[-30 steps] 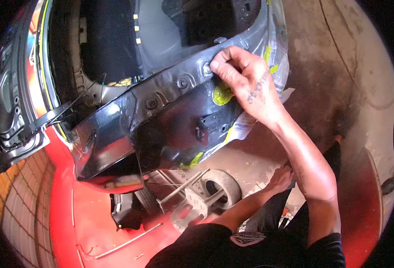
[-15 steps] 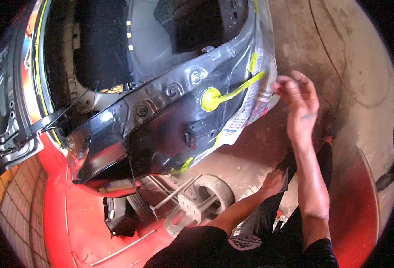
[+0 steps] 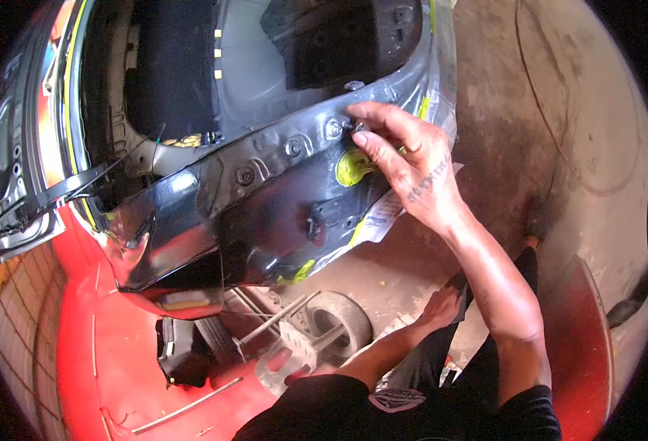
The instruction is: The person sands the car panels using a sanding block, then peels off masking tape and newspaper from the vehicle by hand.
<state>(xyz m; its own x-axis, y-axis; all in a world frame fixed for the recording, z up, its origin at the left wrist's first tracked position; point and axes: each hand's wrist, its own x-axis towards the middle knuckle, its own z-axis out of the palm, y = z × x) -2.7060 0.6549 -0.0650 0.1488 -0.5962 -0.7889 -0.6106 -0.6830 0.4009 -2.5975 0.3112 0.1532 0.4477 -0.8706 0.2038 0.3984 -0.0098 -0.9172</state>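
My right hand (image 3: 423, 154) is over the black-painted car body panel (image 3: 272, 213). Its thumb and forefinger pinch a small dark part (image 3: 358, 128), too small to name, close to the rightmost round fitting (image 3: 333, 128). Below the fingers, a yellow-green tape patch (image 3: 351, 167) sticks to the panel, partly covered by the hand. Newspaper masking (image 3: 380, 219) hangs along the panel's edge behind my wrist. Low by my leg, my left hand (image 3: 443, 305) has curled fingers against a dark flat edge; what it holds is not clear.
A loose wheel (image 3: 339, 323) and metal stand parts (image 3: 294, 349) sit below the panel on the floor. A red curved panel (image 3: 581, 338) stands at the right. A cable (image 3: 533, 81) runs across the concrete. Another black panel (image 3: 15, 169) is at the far left.
My right hand has moved left from beside the masked edge to over the black panel, its fingers now in a pinch at the fitting. My left hand stays low by my leg.
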